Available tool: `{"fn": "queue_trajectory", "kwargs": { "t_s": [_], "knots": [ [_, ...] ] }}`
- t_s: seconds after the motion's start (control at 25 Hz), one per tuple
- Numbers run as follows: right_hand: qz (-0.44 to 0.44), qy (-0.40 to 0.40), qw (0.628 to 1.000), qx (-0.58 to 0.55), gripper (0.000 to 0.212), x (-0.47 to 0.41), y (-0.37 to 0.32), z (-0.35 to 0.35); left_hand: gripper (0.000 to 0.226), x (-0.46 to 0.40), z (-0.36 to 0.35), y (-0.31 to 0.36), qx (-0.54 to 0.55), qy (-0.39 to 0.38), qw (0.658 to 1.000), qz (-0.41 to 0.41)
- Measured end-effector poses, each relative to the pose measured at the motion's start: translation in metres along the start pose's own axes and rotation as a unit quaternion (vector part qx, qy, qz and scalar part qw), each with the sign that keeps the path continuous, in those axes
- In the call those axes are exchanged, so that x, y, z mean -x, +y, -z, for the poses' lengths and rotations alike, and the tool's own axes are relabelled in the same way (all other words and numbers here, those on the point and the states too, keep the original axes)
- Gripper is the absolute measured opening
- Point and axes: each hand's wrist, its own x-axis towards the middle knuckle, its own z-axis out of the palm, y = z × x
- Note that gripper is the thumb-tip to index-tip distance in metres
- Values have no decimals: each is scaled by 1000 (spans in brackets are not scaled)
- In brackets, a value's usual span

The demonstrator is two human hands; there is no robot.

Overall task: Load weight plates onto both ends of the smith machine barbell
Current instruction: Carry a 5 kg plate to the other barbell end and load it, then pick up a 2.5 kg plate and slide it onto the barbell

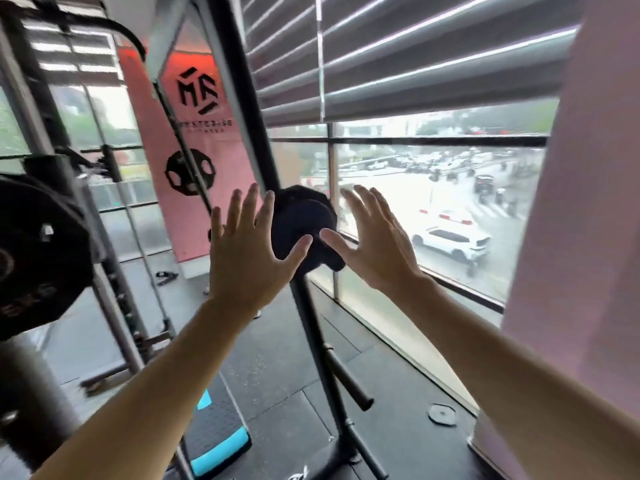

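A small black weight plate (300, 221) hangs on a peg of the machine's slanted black post (313, 323), in front of the window. My left hand (247, 252) is spread open just left of it, and my right hand (375, 244) is spread open just right of it. Both thumbs overlap the plate's lower edge; whether they touch it I cannot tell. A large black plate (38, 254) sits at the far left on the machine, partly cut off. Another plate (189, 172) hangs on a farther peg.
A bare peg (348, 381) sticks out low on the post. A small grey plate (442, 414) lies on the black rubber floor by the window. A black and teal step platform (216, 434) sits below my left arm. A pink pillar (575, 237) stands right.
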Motion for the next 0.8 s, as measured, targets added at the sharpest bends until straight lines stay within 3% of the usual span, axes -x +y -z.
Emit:
{"fn": "queue_trajectory", "kwargs": {
  "t_s": [0.32,0.8],
  "knots": [
    [-91,21,995,40,91,37,152,65,97,-35,-51,156,25,-27,995,-95],
    [-159,37,984,77,84,58,402,121,96,-70,-189,396,75,-87,984,-135]
  ]
}}
